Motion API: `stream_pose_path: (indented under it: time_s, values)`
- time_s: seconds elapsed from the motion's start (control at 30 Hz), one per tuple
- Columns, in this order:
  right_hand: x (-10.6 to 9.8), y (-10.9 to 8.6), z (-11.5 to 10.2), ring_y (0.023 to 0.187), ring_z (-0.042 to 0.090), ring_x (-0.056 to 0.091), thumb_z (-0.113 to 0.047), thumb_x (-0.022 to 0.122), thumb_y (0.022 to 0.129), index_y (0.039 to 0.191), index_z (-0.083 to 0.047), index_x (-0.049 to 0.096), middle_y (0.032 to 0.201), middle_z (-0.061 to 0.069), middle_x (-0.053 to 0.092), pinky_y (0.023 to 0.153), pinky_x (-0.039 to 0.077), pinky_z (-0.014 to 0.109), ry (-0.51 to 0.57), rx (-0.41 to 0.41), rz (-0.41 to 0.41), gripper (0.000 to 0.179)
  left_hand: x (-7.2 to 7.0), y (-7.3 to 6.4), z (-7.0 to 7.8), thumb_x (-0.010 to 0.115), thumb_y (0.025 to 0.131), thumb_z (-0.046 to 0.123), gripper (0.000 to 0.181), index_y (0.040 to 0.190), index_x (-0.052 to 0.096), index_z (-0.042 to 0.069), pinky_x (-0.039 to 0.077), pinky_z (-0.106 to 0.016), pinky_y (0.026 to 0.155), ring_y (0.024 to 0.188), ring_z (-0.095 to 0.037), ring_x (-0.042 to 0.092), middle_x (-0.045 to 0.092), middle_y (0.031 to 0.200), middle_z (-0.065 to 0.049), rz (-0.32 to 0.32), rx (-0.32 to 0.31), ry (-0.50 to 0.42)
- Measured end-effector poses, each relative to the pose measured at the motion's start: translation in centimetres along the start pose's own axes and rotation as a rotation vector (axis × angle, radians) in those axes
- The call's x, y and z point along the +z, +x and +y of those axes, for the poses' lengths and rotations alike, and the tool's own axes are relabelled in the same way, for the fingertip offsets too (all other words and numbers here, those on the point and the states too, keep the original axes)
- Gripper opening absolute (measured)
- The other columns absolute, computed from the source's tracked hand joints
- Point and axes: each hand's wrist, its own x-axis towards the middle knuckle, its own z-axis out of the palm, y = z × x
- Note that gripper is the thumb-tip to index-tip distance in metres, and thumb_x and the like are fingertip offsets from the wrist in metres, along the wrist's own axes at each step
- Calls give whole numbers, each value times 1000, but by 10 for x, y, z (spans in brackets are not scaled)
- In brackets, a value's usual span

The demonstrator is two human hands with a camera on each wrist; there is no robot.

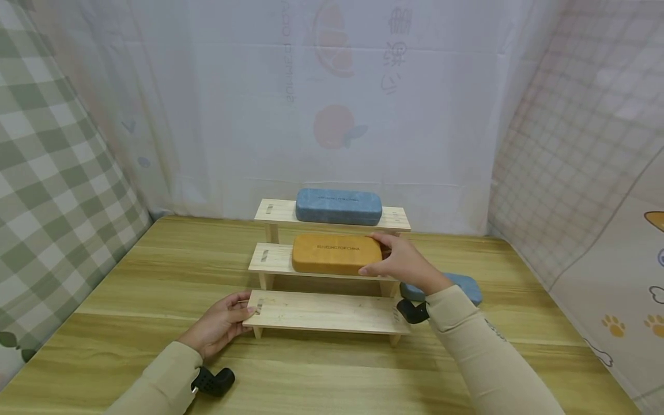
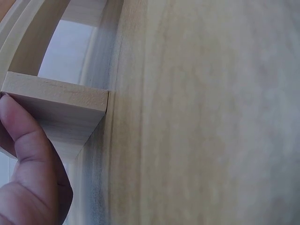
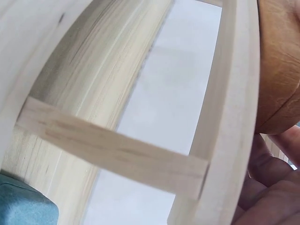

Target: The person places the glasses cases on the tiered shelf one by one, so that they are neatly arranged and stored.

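Observation:
A three-tier wooden step shelf (image 1: pixel 327 312) stands on the table. Its lowest step's left end is held by my left hand (image 1: pixel 222 324), thumb on top; the left wrist view shows the thumb (image 2: pixel 30 136) against the board's edge. An orange-yellow glasses case (image 1: pixel 336 253) with dark lettering lies lengthwise on the middle step. My right hand (image 1: pixel 404 262) grips its right end, thumb at the front, fingers toward the back. In the right wrist view the orange case (image 3: pixel 280 65) shows only in part. A blue glasses case (image 1: pixel 339 206) rests on the top step.
Another blue case (image 1: pixel 464 288) lies on the wood-grain table (image 1: pixel 171 259) to the right of the shelf, partly hidden by my right forearm. White printed cloth (image 1: pixel 233 115) hangs behind, with green checked fabric (image 1: pixel 46 144) on the left and patterned cloth (image 1: pixel 586 190) on the right.

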Motion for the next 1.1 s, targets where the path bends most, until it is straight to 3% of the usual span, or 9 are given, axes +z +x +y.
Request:
stream_pose_path:
  time_s: [0.4, 0.77, 1.0, 1.1]
  values:
    - [-1, 0, -3, 110, 30, 58, -27, 80, 80, 149, 0, 31, 122, 18, 58, 86, 50, 40, -10, -12, -47, 89, 0, -1, 1, 47, 101, 6, 63, 146, 9, -14, 50, -26, 77, 93, -10, 59, 50, 118, -12, -15, 4, 3]
    - [0, -1, -2, 113, 31, 57, -30, 78, 82, 152, -2, 25, 126, 19, 55, 87, 50, 41, -42, -21, -65, 91, 0, -1, 0, 47, 101, 6, 61, 146, 12, -13, 50, -26, 76, 92, -10, 59, 50, 118, -12, 11, -10, 9]
    - [-1, -5, 1, 126, 40, 47, -34, 79, 81, 152, -3, 26, 143, 21, 41, 99, 43, 50, -69, -75, -34, 93, 0, -1, -1, 48, 101, 6, 62, 146, 11, -14, 50, -26, 76, 92, -10, 59, 51, 118, -11, 1, -4, 12]
    - [-5, -11, 1, 128, 37, 44, -36, 79, 81, 152, -7, 30, 145, 17, 41, 100, 41, 51, -62, -98, -6, 91, 0, -1, 0, 48, 101, 7, 62, 146, 11, -14, 49, -26, 76, 92, -9, 59, 51, 118, -11, -2, -3, 15]
